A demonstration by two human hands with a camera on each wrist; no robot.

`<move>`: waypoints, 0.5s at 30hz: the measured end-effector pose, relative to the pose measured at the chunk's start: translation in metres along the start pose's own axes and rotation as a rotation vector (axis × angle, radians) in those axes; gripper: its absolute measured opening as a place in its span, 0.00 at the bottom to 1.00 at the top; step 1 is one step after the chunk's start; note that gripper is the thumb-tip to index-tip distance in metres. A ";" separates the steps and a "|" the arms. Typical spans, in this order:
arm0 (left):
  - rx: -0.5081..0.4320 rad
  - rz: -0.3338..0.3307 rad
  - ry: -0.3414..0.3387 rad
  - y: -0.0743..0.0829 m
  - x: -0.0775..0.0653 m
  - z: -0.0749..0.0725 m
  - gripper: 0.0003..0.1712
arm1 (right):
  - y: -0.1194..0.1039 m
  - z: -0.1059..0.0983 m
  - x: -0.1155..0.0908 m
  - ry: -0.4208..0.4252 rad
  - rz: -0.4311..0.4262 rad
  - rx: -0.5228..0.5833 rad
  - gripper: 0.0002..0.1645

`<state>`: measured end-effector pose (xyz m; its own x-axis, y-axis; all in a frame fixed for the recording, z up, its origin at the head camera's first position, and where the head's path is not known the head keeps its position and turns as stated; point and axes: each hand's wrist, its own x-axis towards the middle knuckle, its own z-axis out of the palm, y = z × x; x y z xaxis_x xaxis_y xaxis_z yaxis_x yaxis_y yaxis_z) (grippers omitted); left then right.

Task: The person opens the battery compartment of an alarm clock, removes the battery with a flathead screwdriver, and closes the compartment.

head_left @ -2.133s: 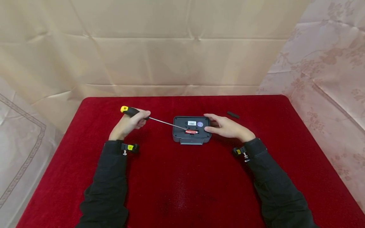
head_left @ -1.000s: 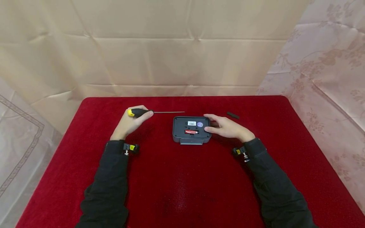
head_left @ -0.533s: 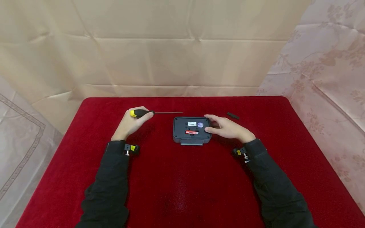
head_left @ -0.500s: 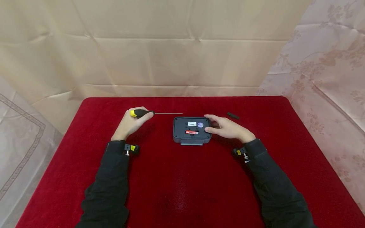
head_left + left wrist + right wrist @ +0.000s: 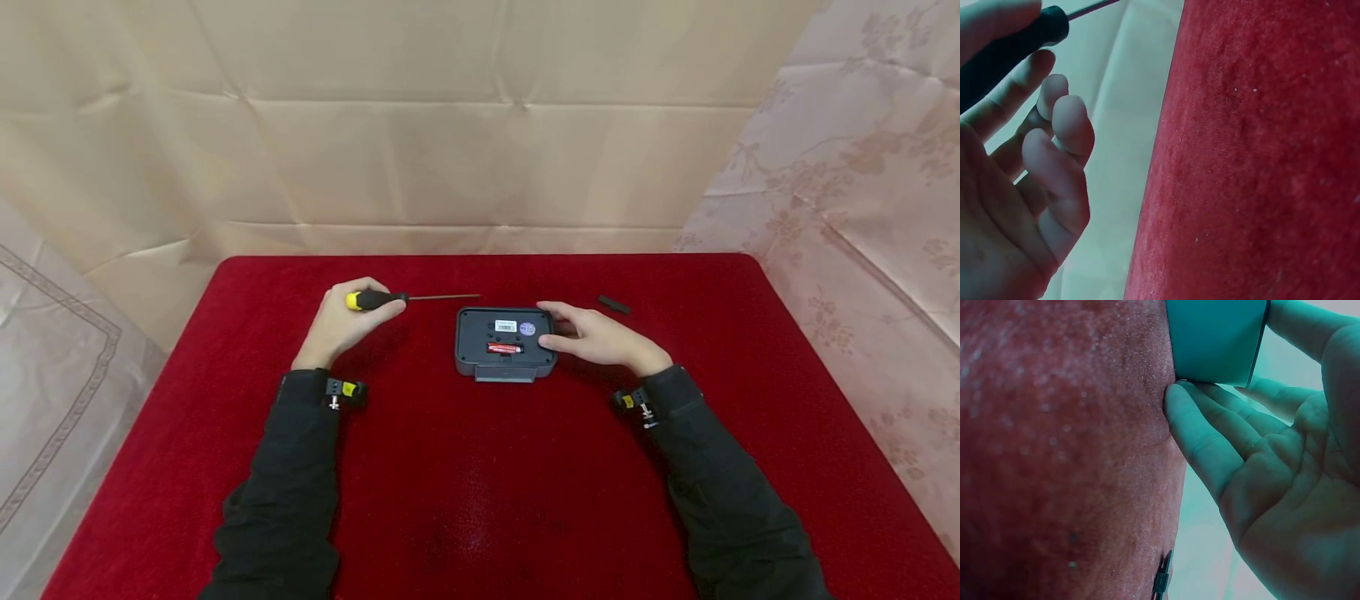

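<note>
In the head view a dark grey electronic device (image 5: 478,330) lies back side up on the red cloth. A red battery (image 5: 505,348) sits in its uncovered slot. My left hand (image 5: 341,327) pinches a screwdriver (image 5: 371,300) by its black and yellow handle, between thumb and forefinger. The shaft points right, its tip behind the device's far left edge. In the left wrist view the other fingers (image 5: 1060,181) are loosely bent below the handle. My right hand (image 5: 596,335) holds the device's right end, thumb on the back face; the right wrist view shows fingertips (image 5: 1179,400) at its side.
A small black cover piece (image 5: 614,304) lies on the red cloth (image 5: 472,467) behind my right hand. Beyond the table's far edge hangs a beige curtain (image 5: 420,167). Patterned pale cloth (image 5: 862,208) stands at the right.
Two seconds ago the screwdriver tip was at the battery. My left hand then drew it up and away, and it has since shifted only slightly. The right hand and device stay put.
</note>
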<state>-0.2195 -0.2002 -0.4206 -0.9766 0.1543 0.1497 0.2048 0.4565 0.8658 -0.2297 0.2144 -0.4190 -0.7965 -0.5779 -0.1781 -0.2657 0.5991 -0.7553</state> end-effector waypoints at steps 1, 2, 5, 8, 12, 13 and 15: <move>0.005 -0.003 0.012 0.000 0.000 0.000 0.17 | 0.000 0.000 0.000 -0.001 0.001 -0.001 0.44; 0.013 -0.007 0.021 -0.001 0.000 0.000 0.17 | 0.000 0.000 0.000 -0.001 0.002 -0.004 0.44; 0.057 -0.024 0.044 0.000 0.000 -0.001 0.18 | 0.001 0.000 0.000 0.000 0.000 -0.010 0.43; 0.092 -0.041 0.062 0.000 0.001 -0.001 0.20 | 0.003 0.000 -0.001 0.000 -0.002 -0.011 0.44; 0.101 -0.042 0.089 -0.001 0.001 -0.001 0.20 | 0.002 -0.001 -0.001 0.000 0.003 -0.023 0.44; 0.106 -0.041 0.093 -0.002 0.001 -0.001 0.19 | 0.002 -0.001 -0.001 0.000 0.005 -0.027 0.44; 0.123 -0.043 0.088 -0.003 0.002 -0.001 0.17 | 0.002 -0.001 -0.001 0.001 0.006 -0.031 0.44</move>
<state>-0.2222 -0.2021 -0.4224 -0.9855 0.0576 0.1599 0.1642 0.5658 0.8080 -0.2296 0.2165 -0.4196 -0.7983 -0.5740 -0.1822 -0.2777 0.6194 -0.7343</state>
